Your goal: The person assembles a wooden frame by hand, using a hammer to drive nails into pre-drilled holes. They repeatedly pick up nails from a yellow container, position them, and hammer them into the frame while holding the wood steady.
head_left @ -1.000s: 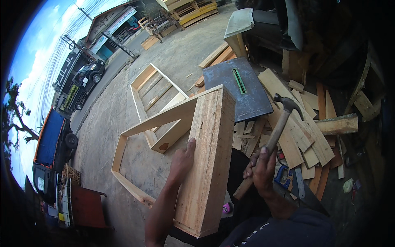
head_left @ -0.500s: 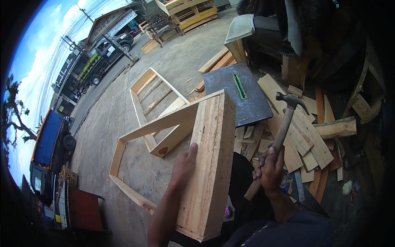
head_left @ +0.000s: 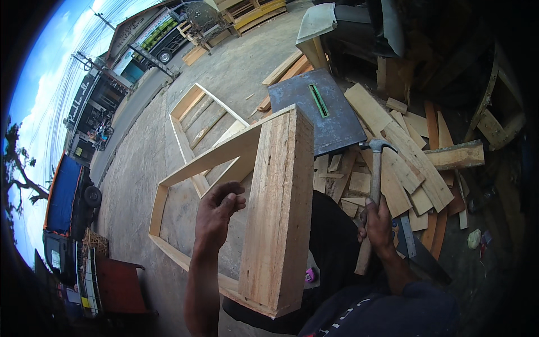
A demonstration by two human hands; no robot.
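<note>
A pale wooden frame (head_left: 272, 213) stands tilted in front of me, its wide plank side toward me and its thinner sides reaching out to the left. Just left of that plank my left hand (head_left: 218, 210) is raised off the wood, fingers curled in toward the thumb; whatever they may hold is too small or hidden to make out. My right hand (head_left: 377, 224) grips a claw hammer (head_left: 375, 177) by its wooden handle, head up, to the right of the frame and apart from it.
Beyond lies a second wooden frame (head_left: 181, 129) on the concrete. A dark metal plate (head_left: 337, 126) with a green-edged slot sits ahead. Loose boards (head_left: 401, 163) are piled at the right. A small purple object (head_left: 310, 274) is below the plank. Parked at the left is a blue-covered truck (head_left: 66, 194).
My left hand has come off the plank and moved up and left, its fingers curling. The hammer has been lowered slightly and turned more upright. The view has shifted a little.
</note>
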